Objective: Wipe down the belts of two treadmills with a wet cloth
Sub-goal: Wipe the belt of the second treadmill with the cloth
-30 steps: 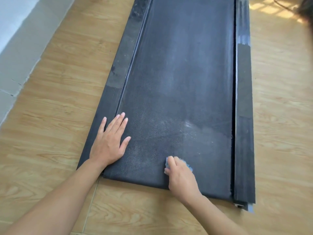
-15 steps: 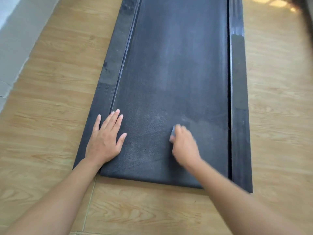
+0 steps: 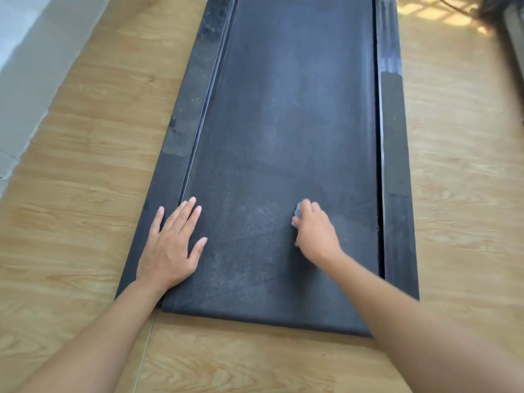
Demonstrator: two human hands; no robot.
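Note:
A dark, dusty treadmill belt [image 3: 289, 114] runs away from me across the wooden floor, framed by black side rails [image 3: 392, 143]. My left hand [image 3: 170, 245] lies flat with straight fingers on the belt's near left edge. My right hand [image 3: 316, 232] is curled over a small blue cloth [image 3: 297, 211] and presses it onto the belt, right of centre. Only a corner of the cloth shows past the fingers. A pale dusty patch lies between the two hands.
Light wooden floor [image 3: 85, 194] surrounds the treadmill. A grey tiled strip [image 3: 25, 75] runs along the far left. A dark object [image 3: 510, 21] and a cable sit at the top right corner in a patch of sunlight.
My right hand has slid the cloth away from the belt's near end, further up the belt and slightly right. My left hand has stayed flat in place.

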